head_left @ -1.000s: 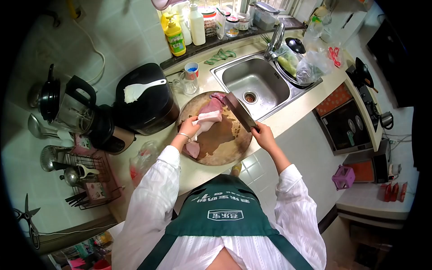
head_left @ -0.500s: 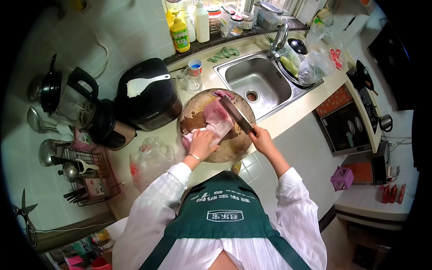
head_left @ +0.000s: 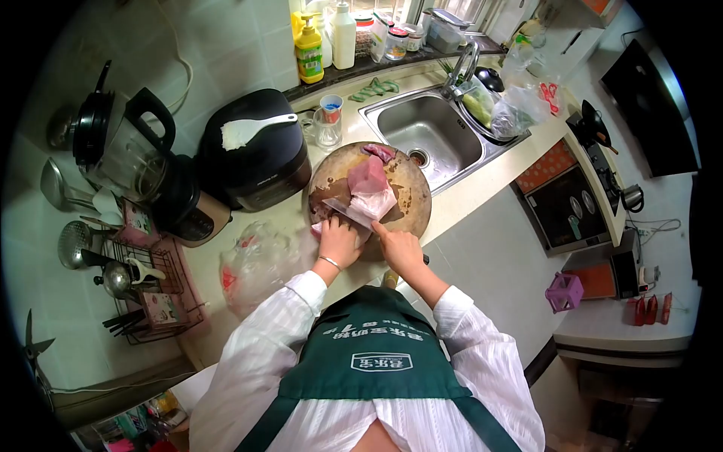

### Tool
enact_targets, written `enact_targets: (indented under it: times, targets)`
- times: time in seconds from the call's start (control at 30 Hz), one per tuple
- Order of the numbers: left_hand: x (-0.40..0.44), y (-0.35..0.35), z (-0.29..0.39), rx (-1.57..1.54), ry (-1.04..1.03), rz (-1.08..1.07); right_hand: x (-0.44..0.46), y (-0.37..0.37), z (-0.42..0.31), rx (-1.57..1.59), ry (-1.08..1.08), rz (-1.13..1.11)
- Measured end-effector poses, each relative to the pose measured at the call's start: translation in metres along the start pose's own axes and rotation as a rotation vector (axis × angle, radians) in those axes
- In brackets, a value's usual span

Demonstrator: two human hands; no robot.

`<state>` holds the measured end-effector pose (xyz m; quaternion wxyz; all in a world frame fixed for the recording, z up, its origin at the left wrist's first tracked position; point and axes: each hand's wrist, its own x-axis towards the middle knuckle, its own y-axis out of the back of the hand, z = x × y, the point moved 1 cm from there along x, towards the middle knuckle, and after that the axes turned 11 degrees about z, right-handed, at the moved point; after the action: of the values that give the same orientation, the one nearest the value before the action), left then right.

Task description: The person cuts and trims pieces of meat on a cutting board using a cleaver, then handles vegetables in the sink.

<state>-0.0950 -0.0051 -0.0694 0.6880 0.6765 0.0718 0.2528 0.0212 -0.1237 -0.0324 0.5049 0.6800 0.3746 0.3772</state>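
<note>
On the round board (head_left: 413,215) before me, the right hand (head_left: 401,248) is wrapped round the cleaver (head_left: 348,212), which crosses the meat (head_left: 369,184), the left hand (head_left: 339,243) rests beside it, grip unclear, and 1 darker piece (head_left: 380,152) seems already separate beyond the large, apparently uncut bulk.

Looks like a kitchen, probably a home one: fitted with a stainless-steel sink (head_left: 433,132) and faucet (head_left: 468,64) in a pale bench (head_left: 482,178), crowded with a blender (head_left: 177,178), a black electric cooker (head_left: 260,177) and a round chopping board (head_left: 411,197) bearing raw meat (head_left: 369,184). Equipped, too, with a ladle (head_left: 52,184) and a skimmer (head_left: 74,245) against the tiled wall (head_left: 226,45), plus a kettle (head_left: 633,197) farther right.
</note>
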Motion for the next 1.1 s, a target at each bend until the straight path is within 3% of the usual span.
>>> enact_targets:
  times: [0.07,0.27,0.6,0.7,0.93,1.1]
  targets:
    - [-0.006,0.001,-0.001,-0.097,-0.002,0.148,0.001,-0.007,0.001,-0.009,0.036,0.013]
    - [-0.009,0.000,0.003,-0.140,0.002,0.229,0.006,-0.011,-0.008,-0.146,0.030,-0.016]
    - [-0.008,-0.002,0.004,-0.125,0.058,0.171,0.021,-0.049,-0.023,-0.247,-0.045,0.150]
    - [-0.009,-0.001,0.003,-0.156,0.031,0.177,0.014,-0.037,-0.013,-0.190,-0.071,0.041]
    - [-0.006,-0.008,0.002,-0.117,0.096,0.207,0.030,-0.058,-0.025,-0.200,-0.047,0.163]
    - [-0.011,-0.004,0.003,-0.147,0.049,0.243,0.018,-0.044,-0.013,-0.243,-0.055,0.084]
